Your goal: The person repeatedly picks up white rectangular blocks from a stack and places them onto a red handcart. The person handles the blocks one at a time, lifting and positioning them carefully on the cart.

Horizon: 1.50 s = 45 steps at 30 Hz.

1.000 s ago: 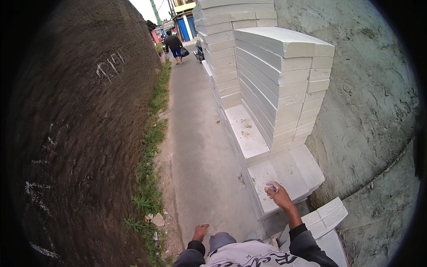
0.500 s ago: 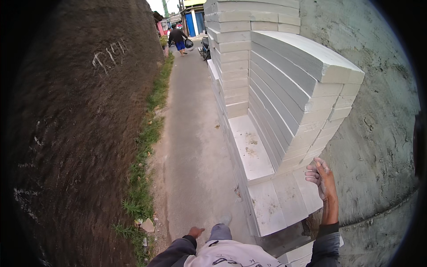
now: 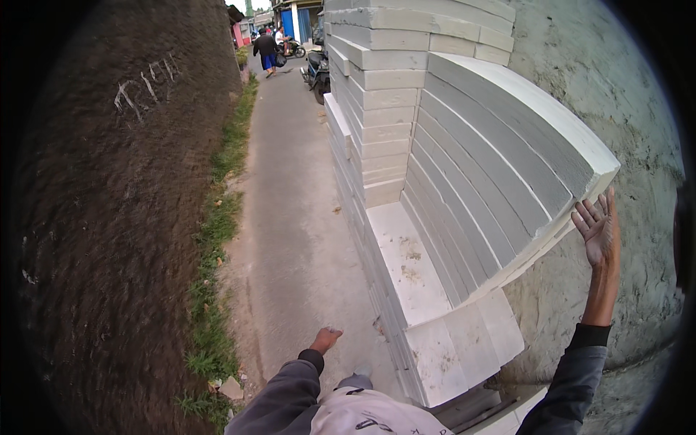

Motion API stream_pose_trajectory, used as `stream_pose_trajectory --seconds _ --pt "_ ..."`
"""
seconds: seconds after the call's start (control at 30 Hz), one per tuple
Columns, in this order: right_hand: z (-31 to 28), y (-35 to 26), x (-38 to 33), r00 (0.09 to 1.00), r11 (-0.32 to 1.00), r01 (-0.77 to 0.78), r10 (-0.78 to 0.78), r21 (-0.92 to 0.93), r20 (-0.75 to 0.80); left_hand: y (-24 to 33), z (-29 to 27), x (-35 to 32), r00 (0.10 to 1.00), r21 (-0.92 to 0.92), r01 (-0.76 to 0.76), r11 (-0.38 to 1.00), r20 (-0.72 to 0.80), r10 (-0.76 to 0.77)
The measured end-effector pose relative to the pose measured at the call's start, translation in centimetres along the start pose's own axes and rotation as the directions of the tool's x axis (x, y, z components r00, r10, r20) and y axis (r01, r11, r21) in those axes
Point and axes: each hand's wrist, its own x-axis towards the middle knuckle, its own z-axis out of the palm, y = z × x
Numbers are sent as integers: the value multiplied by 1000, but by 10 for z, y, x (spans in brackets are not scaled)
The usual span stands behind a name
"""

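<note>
My right hand [image 3: 599,232] is raised on the right with its fingers spread. Its fingertips are at the near end of the stacked white blocks [image 3: 493,177], just below the corner of the top one. Whether they press on the block I cannot tell. Pale dust marks the fingers. My left hand [image 3: 325,341] hangs low over the path, apart from the blocks, its fingers loosely bent with nothing visible in them. Between the taller rear stack [image 3: 395,98] and the near edge, a lower block surface [image 3: 406,254] shows brown dirt specks.
A narrow concrete path [image 3: 293,217] runs ahead, with grass [image 3: 217,239] along a dark rough wall [image 3: 109,217]. A grey plastered wall [image 3: 631,312] stands behind the blocks. Farther on are a parked motorbike [image 3: 317,75] and a walking person [image 3: 266,52] carrying a dark bag.
My right hand has risen from beside the lower blocks to the stack's upper near corner, its fingers spreading. My left hand has come slightly up. The walker is farther along, and a motorbike rider shows beyond.
</note>
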Motion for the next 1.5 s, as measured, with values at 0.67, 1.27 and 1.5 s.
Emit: stream_pose_trajectory --seconds 0.67,1.27,1.5 --pt "18 -26 48 994 978 -90 78 -188 -74 -85 -11 -41 979 633 -172 755 195 59" --pt "11 -19 68 986 949 -92 45 -302 -160 -13 53 -16 943 510 -173 843 334 -9" --pt "1 -16 68 986 932 -97 43 -350 -159 75 37 51 910 500 -333 799 393 133"
